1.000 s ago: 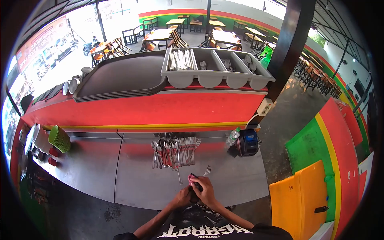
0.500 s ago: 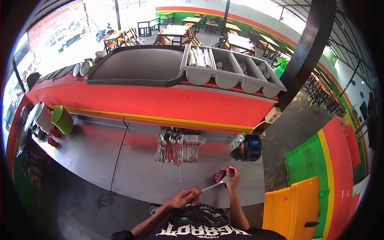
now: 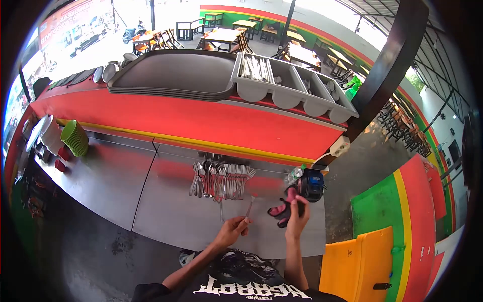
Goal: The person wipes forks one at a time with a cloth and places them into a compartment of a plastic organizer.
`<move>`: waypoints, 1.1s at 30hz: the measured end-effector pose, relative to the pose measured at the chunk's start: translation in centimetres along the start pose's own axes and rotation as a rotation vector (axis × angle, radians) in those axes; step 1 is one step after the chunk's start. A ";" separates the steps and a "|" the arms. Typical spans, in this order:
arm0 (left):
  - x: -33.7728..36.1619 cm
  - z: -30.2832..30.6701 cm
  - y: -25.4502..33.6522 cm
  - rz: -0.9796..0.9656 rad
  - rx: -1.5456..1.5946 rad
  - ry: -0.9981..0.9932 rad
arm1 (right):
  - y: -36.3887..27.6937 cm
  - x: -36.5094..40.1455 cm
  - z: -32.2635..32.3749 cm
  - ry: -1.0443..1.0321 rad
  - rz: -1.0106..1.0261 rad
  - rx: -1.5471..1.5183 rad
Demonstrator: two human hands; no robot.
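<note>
My left hand (image 3: 234,230) is closed around the handle of a fork (image 3: 250,206), whose tines point away from me over the metal table. To its right, my right hand (image 3: 297,220) grips a crumpled black and pink cloth (image 3: 277,210), part of which hangs below the fingers. The fork and the cloth are apart. Beyond my left hand, several spoons (image 3: 210,177) lie side by side on the metal table (image 3: 176,211). A row of forks (image 3: 236,182) continues to their right.
A clear plastic bottle (image 3: 294,174) and a dark blue and black object (image 3: 311,184) stand at the table's right end. Stacked green bowls (image 3: 74,138) are at the left. On the red ledge rest brown trays (image 3: 173,73) and a grey cutlery bin (image 3: 282,100).
The fork has swung from pointing right, with its head at the cloth, to pointing away from me. My right hand has moved up and slightly right with the cloth, separating from the fork.
</note>
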State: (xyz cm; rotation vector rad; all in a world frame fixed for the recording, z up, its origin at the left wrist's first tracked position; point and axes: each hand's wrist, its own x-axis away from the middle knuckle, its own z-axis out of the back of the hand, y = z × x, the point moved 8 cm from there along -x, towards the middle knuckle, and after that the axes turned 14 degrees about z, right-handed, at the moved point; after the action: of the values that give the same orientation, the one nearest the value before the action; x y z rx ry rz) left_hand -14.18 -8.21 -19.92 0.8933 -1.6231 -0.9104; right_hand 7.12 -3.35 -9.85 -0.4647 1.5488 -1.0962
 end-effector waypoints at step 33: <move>2.0 0.0 -0.3 -0.011 -0.189 -0.249 | 3.2 3.0 -7.7 -0.408 0.353 0.086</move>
State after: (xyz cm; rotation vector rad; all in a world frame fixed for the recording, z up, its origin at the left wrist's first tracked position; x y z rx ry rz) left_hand -14.52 -10.13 -19.36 0.6788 -1.7087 -1.1989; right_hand -0.03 -1.13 -14.62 -0.3158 1.1635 -0.7366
